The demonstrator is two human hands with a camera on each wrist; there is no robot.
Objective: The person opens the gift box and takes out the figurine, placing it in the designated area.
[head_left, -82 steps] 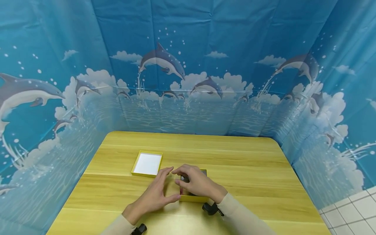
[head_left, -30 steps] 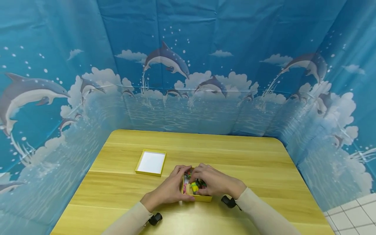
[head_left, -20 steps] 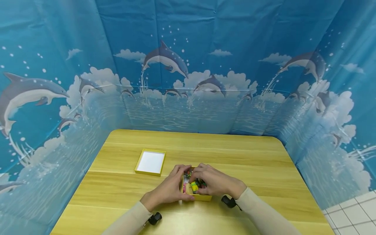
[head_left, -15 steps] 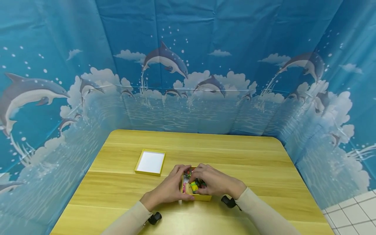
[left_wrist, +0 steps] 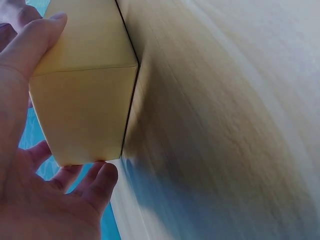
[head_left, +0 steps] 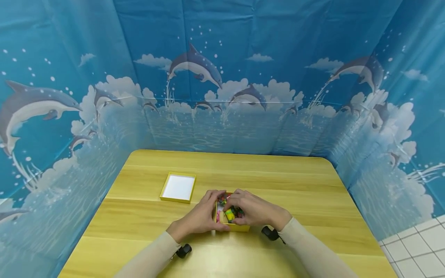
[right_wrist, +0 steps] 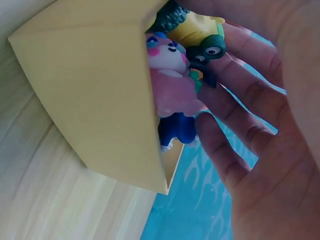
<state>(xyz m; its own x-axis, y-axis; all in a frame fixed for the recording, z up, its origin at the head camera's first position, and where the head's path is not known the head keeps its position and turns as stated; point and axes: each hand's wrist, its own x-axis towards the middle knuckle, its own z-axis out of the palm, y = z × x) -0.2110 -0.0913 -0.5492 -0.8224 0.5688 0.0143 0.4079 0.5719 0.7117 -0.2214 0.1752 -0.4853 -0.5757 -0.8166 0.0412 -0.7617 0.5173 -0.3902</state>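
Note:
A yellow box [head_left: 240, 228] with no lid on stands near the front of the table, filled with small toy figures. My left hand [head_left: 199, 217] grips its left end, thumb on the near wall and fingers round the far side. Over the right part of the box, my right hand [head_left: 256, 209] pinches a yellow-and-green toy figure [head_left: 230, 214] with bulging eyes. In the right wrist view a pink animal figure [right_wrist: 172, 92] and a dark blue piece [right_wrist: 177, 128] lie beside my fingers. Much of the box's contents is hidden under my right hand.
A shallow yellow lid [head_left: 178, 187], white inside, lies upturned on the table [head_left: 278, 173] at the back left of the box. A blue dolphin-print curtain [head_left: 222, 127] surrounds the table's far and side edges.
Since the earliest frame, my left hand has moved right and taken hold of the box, and my right hand has closed on the yellow-and-green figure. Over the last second both hands stay nearly still.

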